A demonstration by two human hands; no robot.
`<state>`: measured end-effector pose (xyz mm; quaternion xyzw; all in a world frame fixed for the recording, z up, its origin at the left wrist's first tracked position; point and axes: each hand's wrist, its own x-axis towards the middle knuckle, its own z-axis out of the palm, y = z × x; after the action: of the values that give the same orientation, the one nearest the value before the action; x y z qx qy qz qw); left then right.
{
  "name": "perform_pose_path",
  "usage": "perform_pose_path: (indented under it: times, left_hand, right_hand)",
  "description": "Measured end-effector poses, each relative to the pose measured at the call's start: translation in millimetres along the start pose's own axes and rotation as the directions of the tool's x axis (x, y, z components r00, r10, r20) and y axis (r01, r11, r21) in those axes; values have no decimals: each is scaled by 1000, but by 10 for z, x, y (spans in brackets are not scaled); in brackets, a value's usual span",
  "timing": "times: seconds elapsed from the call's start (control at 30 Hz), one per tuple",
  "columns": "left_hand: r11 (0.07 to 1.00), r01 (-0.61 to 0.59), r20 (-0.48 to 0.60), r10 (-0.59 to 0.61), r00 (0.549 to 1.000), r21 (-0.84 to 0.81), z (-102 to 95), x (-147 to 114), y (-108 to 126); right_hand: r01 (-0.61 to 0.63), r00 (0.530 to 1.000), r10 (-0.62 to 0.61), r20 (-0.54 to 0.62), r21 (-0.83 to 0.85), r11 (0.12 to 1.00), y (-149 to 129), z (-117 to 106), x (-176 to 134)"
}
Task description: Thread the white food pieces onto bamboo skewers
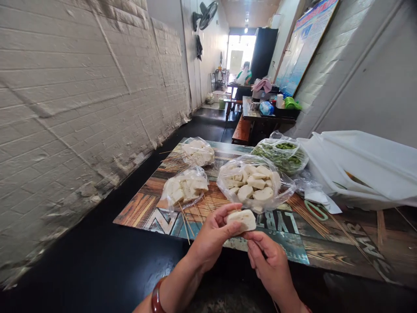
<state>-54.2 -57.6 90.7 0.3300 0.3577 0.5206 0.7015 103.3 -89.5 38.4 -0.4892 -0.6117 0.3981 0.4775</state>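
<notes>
Near the table's front edge, my left hand [216,230] grips a pale, thick slice of food [243,219], perhaps tofu or fish cake, between thumb and fingers. My right hand [269,258] is closed in a pinch just below the slice's right end. A thin bamboo skewer [275,305] shows below that hand; its upper part is hidden by the fingers. Behind the slice lies an open clear bag of similar white pieces [256,182]. Two more bags, one with pale blocks [185,189] and another with pale pieces [198,152], are to the left.
Loose skewers [308,215] and a green-handled tool [316,211] lie on the right of the patterned table [137,213]. A bag of green vegetables [283,156] stands beside white plastic tubs [365,165]. Farther off are another table [247,114], a bench [243,129] and a person [245,74].
</notes>
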Motion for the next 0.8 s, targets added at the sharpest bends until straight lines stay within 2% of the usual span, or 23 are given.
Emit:
perform_pose_path:
  times: [0.13, 0.23, 0.3, 0.37, 0.47, 0.5, 0.63, 0.8]
  left_hand:
    - [995, -63, -26, 66, 997, 77, -98, 137, 80]
    - [961, -126, -7, 132, 991, 247, -128, 354, 172]
    - [901, -177, 41, 175, 984, 397, -111, 572, 239]
    - [771, -241, 111, 218, 970, 590, -77, 839, 302]
    - [361, -318, 225, 277, 934, 877, -37, 1258, 379]
    - [297, -316, 229, 293, 928, 901, -34, 1386, 398]
    - [142, -296, 243, 307, 920, 944, -44, 1773, 424]
    - [-10, -258, 253, 223, 941, 966, -8, 2008, 317]
  right_hand:
    - [-125, 982, 152, -114, 215, 969, 127, -147, 152]
    - [-143, 949, 244, -198, 419, 897, 228, -264, 349]
    - [-124, 943, 255, -214, 485, 866, 279, -300, 482]
    - [-114, 952, 239, -192, 500, 858, 329, -297, 591]
    - [-118, 965, 219, -147, 500, 858, 416, -253, 688]
    - [-120, 965, 219, -141, 504, 855, 447, -240, 705]
    - [-139, 958, 250, -142, 533, 835, 537, -240, 743]
    - [-159, 955, 268, -125, 549, 821, 569, -276, 777]
